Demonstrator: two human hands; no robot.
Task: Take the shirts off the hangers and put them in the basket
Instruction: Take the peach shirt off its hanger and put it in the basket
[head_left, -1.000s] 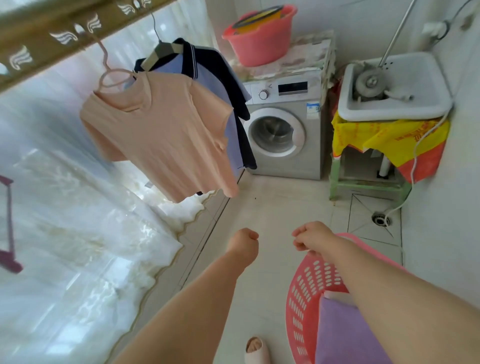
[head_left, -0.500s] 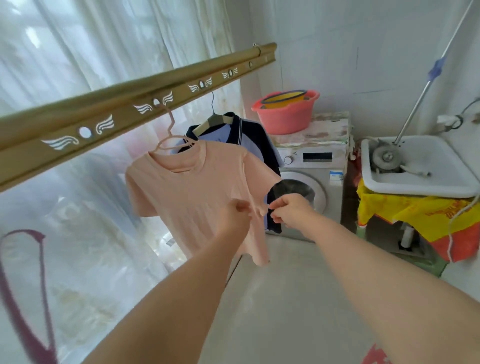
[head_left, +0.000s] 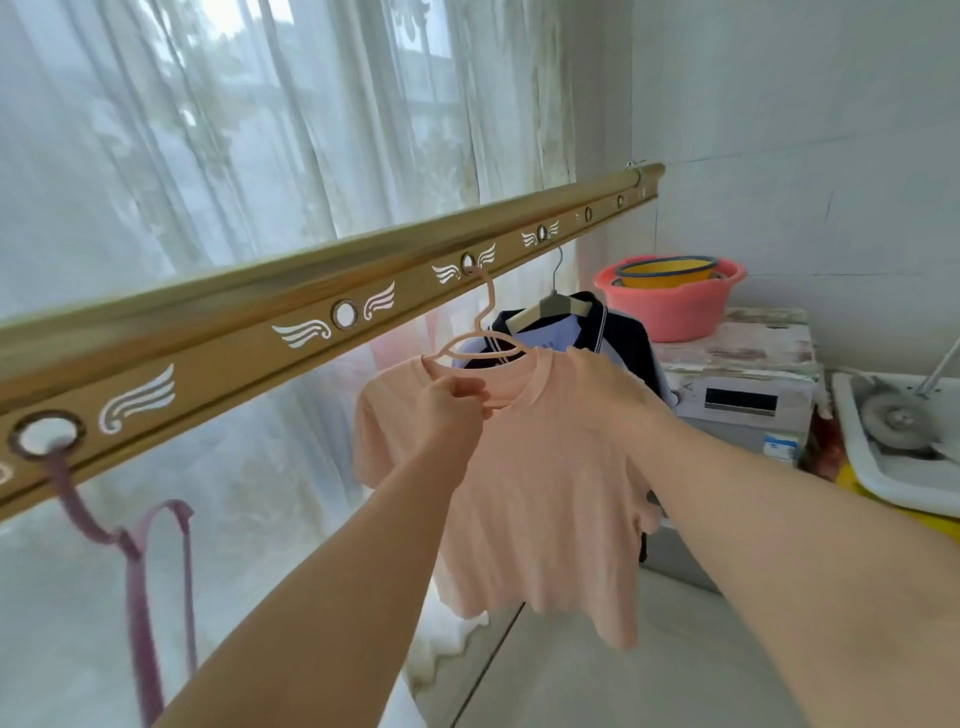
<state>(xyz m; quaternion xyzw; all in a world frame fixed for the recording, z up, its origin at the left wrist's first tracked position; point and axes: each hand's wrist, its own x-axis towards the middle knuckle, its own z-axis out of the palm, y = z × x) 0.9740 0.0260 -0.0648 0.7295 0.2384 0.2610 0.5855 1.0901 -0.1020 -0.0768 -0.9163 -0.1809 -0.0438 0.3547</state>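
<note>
The left hand is pinched shut on the front collar of the peach shirt, which hangs on a pink hanger hooked through a hole in the gold rail just above the hand. The right hand lies on the shirt's shoulder to the right of the left hand; whether its fingers grip the cloth cannot be told. Beyond both hands a dark shirt hangs on a second hanger.
</note>
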